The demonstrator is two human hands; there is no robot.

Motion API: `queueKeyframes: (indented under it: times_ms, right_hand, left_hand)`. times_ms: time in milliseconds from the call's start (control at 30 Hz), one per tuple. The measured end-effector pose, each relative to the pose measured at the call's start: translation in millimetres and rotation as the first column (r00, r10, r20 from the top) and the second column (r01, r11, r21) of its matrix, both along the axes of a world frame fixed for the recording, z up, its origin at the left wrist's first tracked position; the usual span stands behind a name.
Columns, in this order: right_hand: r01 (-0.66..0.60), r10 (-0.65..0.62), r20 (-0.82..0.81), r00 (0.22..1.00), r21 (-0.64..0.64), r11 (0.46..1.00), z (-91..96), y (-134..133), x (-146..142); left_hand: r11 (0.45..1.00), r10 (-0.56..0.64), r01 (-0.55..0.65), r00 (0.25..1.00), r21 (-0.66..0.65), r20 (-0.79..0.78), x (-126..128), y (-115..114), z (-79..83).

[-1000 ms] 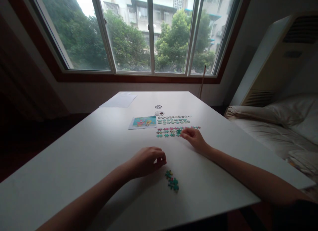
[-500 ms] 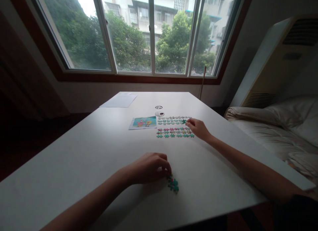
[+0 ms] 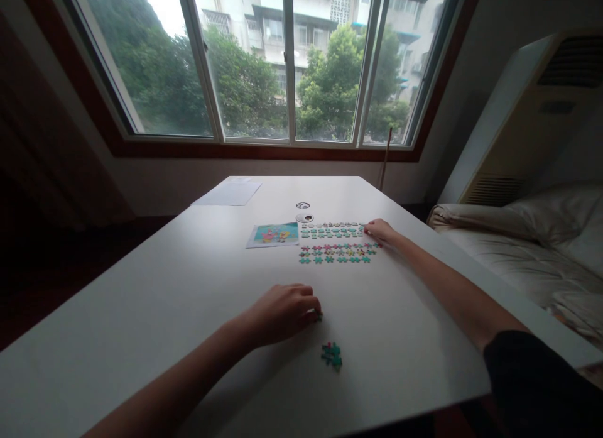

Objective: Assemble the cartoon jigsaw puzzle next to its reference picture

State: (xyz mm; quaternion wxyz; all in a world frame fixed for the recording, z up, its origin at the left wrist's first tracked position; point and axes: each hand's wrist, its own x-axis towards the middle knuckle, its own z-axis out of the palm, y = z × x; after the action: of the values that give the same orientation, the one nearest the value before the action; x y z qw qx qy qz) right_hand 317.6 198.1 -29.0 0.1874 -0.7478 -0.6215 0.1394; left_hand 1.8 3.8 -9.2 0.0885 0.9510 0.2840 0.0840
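On my feed I take the picture (image 3: 274, 235), flat on the counter (image 3: 141, 318), as my landmark. The left hand (image 3: 289, 309) is on my side of the picture and a little to its right, its fingers pinching a small piece (image 3: 320, 315) that they mostly hide. The pile (image 3: 331, 355), a few green pieces close together, lies nearer me than the picture and farther right, its long axis running roughly toward me. Starting just right of the picture, the far rows (image 3: 319, 235) and near rows (image 3: 319, 259) stretch out rightward, with a gap between the two groups. The right hand (image 3: 381, 229) is well to the picture's right, at the outer end of the far rows; I cannot tell whether its fingers hold anything. What counts, I judge, is this: from the left fingers the pile lies toward me and the rows beyond, the left hand nearer the pile, the right nearer the rows.
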Motion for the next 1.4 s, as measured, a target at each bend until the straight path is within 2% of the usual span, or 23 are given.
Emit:
queueKeyframes:
  times_ms: [200, 333, 467, 600, 767, 833, 933, 1000, 1133, 1267, 1400]
  right_hand:
    - [0.019, -0.018, 0.016, 1.000, -0.059, 0.998, 1.0, 6, -1]
    - [0.024, -0.023, 0.027, 0.999, -0.048, 0.999, 5.5, 0, -3]
    - [-0.025, 0.022, 0.040, 0.999, 0.054, 0.998, 13.5, -15, -7]
    - [-0.162, 0.155, 0.055, 0.986, 0.172, 0.972, 22.8, -46, -22]
    - [-0.389, 0.380, 0.082, 0.921, 0.232, 0.892, 22.5, -105, -51]
    - [-0.500, 0.499, 0.087, 0.863, 0.292, 0.815, 17.3, -128, -62]
    - [-0.642, 0.653, 0.081, 0.753, 0.306, 0.703, 7.8, -155, -75]
    - [-0.693, 0.712, 0.060, 0.700, 0.299, 0.656, 2.6, -167, -83]
    - [-0.741, 0.766, 0.026, 0.642, 0.279, 0.611, -2.0, -182, -94]
    - [-0.748, 0.785, 0.002, 0.620, 0.303, 0.590, -0.1, -190, -98]
    - [-0.759, 0.817, -0.038, 0.575, 0.347, 0.551, 2.7, -194, -97]
  left_hand:
    - [1.000, 0.007, -0.007, 1.000, 0.004, -0.005, 0, -2, 2.7]
    - [0.999, 0.048, -0.048, 0.999, 0.005, -0.016, -2, -2, 3.2]
    - [0.996, 0.088, -0.088, 0.996, -0.018, -0.020, -3, 1, 1.2]
    - [0.991, 0.120, -0.119, 0.993, -0.062, 0.009, -2, 1, 0.7]
    - [0.981, 0.180, -0.179, 0.984, -0.068, 0.003, 1, -1, 2.2]
    - [0.976, 0.207, -0.208, 0.978, -0.061, -0.016, 3, -1, 2.7]
    - [0.972, 0.222, -0.223, 0.975, -0.071, -0.023, 5, -1, 3.1]
    - [0.967, 0.228, -0.225, 0.974, -0.117, 0.009, 5, -1, 2.6]
    - [0.951, 0.246, -0.216, 0.962, -0.221, 0.117, 5, 1, -2.5]
    - [0.946, 0.233, -0.173, 0.951, -0.275, 0.205, 7, 4, -8.6]
    - [0.935, 0.210, -0.104, 0.934, -0.340, 0.290, 11, 2, -4.9]
